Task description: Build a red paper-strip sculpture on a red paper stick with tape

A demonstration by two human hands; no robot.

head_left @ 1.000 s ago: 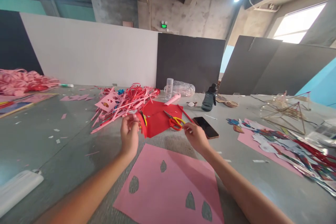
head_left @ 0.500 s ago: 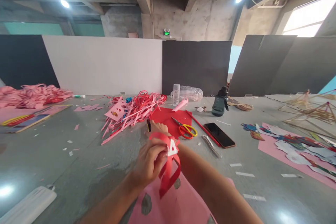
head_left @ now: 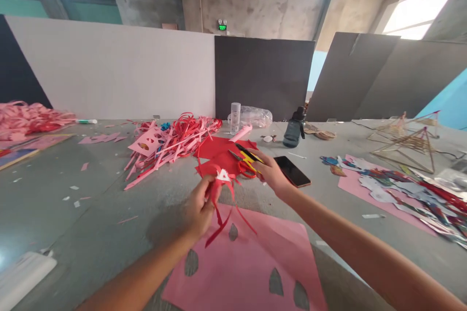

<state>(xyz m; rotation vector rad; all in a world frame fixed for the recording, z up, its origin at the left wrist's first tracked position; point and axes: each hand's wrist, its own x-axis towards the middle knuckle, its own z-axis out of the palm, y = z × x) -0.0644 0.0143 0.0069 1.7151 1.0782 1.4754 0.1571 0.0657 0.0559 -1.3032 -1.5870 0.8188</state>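
Observation:
My left hand point(head_left: 201, 204) is closed on a cut piece of red paper point(head_left: 216, 189) with long dangling strips and a white triangular patch point(head_left: 223, 175) on top. Farther right, my right hand point(head_left: 270, 171) grips a slim black-and-yellow tool point(head_left: 248, 153), its exact kind unclear. That tool crosses just above the scissors point(head_left: 246, 170), which have a red and a yellow handle and lie on a red paper sheet point(head_left: 207, 147). Beneath the left hand, a pink paper sheet point(head_left: 255, 248) with several leaf-shaped holes lies on the table.
A tangled heap of pink and red paper strips point(head_left: 175, 143) lies beyond my left hand. Near the right hand is a black phone point(head_left: 294, 172). A clear-capped bottle point(head_left: 235, 119) and a dark water bottle point(head_left: 293, 131) stand at the back. Painted cutouts point(head_left: 394, 189) lie right.
My right hand has drawn back from the red paper and moved right to the scissors, uncovering the black-and-yellow tool. The left hand keeps the red paper. The view has shifted.

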